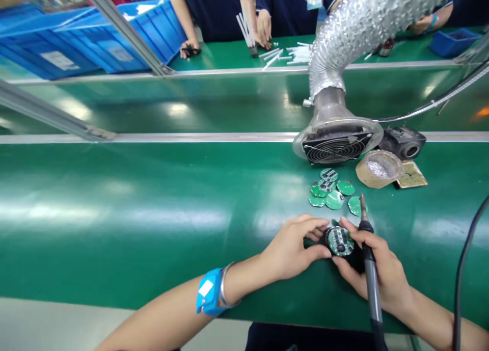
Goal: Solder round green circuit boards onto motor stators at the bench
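A round green circuit board (341,241) with dark components faces up, set on a dark part that my hands mostly hide. My left hand (292,246) grips its left side between thumb and fingers. On the other side, the thumb and index fingertip of my right hand (382,269) touch the same piece. My right hand also holds a soldering iron (370,274), tip pointing away from me, above the table. Just beyond lie several loose round circuit boards (335,199), one of them (355,206) partly behind the iron's tip.
A fume extractor fan (336,148) on a silver duct (344,40) hangs beyond the boards. Right of it stand a tape roll (378,168), a small square tray (412,175) and a black device (405,143). A black cable (462,269) runs at right. Co-workers stand opposite, near blue bins (148,35).
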{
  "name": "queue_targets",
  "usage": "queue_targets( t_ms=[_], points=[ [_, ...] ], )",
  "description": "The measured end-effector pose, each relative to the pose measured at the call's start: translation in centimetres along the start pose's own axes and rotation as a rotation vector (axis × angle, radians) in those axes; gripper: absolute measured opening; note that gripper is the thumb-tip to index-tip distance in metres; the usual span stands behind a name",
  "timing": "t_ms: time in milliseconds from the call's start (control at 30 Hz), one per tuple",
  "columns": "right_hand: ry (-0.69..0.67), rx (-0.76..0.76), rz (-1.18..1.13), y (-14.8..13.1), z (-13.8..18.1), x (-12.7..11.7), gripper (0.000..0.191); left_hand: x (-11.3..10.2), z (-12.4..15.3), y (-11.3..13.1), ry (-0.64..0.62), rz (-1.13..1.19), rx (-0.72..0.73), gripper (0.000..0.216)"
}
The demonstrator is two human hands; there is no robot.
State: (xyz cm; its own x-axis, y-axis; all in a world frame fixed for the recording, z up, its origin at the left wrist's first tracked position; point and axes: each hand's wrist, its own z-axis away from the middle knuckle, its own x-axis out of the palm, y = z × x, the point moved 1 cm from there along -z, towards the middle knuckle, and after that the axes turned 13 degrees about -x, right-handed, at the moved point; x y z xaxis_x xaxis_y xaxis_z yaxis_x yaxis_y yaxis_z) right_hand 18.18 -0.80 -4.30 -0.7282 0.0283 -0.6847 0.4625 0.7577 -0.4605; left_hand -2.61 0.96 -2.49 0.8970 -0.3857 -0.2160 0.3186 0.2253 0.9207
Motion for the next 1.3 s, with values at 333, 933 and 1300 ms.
queue_targets(
  t_ms=[333, 933, 1300],
  points=[
    [-0.024, -0.02, -0.018, 0.3, -0.1, -0.3, 0.04, 1.4, -0.5, -0.6, 0.134, 0.407, -0.214, 0.016],
    [0.011, -0.075, -0.032, 0.2, -0.2, 0.0, 0.033, 1.5, -0.6, -0.3, -0.109, 0.559, -0.477, 0.046],
    [-0.035, -0.029, -0.102, 0.0, -0.4, -0.3, 0.041, -0.2, 1.2, -0.3, 0.182, -0.137, 0.215, 0.015]
  ],
)
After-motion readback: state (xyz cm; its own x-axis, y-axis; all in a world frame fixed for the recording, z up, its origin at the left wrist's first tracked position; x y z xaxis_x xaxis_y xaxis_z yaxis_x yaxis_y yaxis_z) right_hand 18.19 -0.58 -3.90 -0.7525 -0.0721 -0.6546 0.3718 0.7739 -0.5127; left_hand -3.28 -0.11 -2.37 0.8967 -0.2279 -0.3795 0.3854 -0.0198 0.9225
